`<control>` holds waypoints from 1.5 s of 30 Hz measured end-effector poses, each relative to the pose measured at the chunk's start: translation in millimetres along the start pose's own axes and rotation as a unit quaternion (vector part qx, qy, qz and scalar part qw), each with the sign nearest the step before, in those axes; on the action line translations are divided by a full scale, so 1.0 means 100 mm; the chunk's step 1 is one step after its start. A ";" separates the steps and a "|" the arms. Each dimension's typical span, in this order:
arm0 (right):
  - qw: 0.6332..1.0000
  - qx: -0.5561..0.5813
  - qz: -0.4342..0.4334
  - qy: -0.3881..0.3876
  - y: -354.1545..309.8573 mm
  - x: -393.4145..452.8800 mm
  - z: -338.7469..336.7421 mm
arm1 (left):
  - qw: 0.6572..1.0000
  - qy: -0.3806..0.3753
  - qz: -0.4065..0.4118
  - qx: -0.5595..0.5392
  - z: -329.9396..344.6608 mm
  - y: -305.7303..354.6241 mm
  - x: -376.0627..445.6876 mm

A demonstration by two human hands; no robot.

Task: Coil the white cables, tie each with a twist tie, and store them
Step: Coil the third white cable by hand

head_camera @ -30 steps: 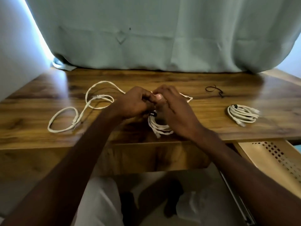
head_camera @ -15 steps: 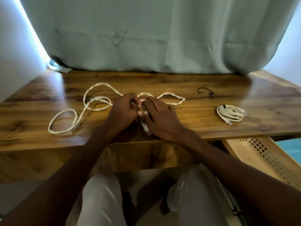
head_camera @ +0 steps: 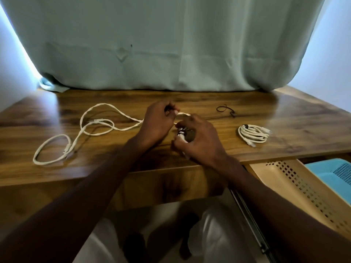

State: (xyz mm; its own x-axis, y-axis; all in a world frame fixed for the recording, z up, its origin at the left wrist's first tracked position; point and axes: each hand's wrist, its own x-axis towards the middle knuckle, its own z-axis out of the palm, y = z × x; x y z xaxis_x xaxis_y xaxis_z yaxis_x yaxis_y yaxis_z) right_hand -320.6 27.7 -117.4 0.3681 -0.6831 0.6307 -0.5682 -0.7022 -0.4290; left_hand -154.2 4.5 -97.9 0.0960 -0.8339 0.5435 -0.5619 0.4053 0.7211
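My right hand (head_camera: pixel 199 139) grips a small white cable coil (head_camera: pixel 181 136) with a black twist tie around it, near the middle of the wooden table (head_camera: pixel 284 118). My left hand (head_camera: pixel 157 122) pinches something small at its fingertips just above the coil, beside a white cable strand; what it pinches is unclear. A loose white cable (head_camera: pixel 83 130) sprawls in loops to the left. A tied white coil (head_camera: pixel 252 133) lies at the right. A spare black twist tie (head_camera: pixel 226 110) lies behind it.
A beige perforated basket (head_camera: pixel 296 186) and a blue basket (head_camera: pixel 334 173) sit below the table's right front edge. A green curtain (head_camera: pixel 171 44) hangs along the table's back edge. My knees show under the table.
My hands have drawn slightly apart: the left one rose toward the back, the right one now cups the coil from the side. The camera has tilted up and the view shifted.
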 end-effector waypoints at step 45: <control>0.973 0.042 -0.048 -0.220 -0.06 1.83 1.26 | 0.946 0.204 -0.016 0.253 -1.04 -1.06 0.68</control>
State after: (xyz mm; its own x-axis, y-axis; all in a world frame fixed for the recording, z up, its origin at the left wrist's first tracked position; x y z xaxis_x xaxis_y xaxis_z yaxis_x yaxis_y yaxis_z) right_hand -157.2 -118.3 -81.5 0.7063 -0.6208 0.3402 -0.4610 -0.7681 -0.4444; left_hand -2.3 -56.4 -92.7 0.3699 -0.5871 0.7201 -0.8649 0.0656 0.4977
